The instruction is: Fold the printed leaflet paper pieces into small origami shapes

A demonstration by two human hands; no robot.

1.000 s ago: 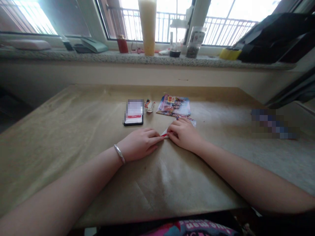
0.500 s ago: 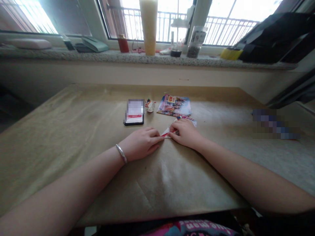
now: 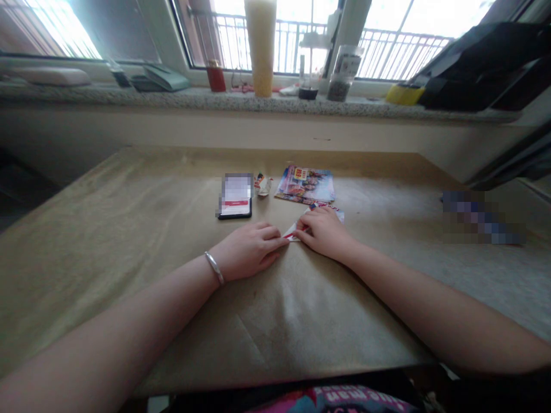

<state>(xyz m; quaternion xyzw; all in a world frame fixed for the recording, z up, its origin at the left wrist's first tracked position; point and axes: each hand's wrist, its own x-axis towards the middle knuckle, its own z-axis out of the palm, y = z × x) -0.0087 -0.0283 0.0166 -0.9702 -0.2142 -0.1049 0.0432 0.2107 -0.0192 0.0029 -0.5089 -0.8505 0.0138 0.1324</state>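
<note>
A folded piece of printed paper, white with a red strip, lies on the table between my hands. My right hand rests over it with curled fingers, thumb and forefinger closed on the paper, covering much of it. A patterned part of the sheet shows beyond the knuckles. My left hand, with a silver bangle on the wrist, has its fingertips on the paper's left corner. Its fingers are held together and bent; the grip underneath is partly hidden.
A phone with a lit, blurred screen lies beyond my left hand, beside a crumpled paper scrap. Behind my right hand is a stack of colourful leaflets. A blurred bluish object lies far right. Bottles and containers line the stone windowsill.
My left hand has shifted very slightly right along the paper's corner. My right hand and the other objects look the same.
</note>
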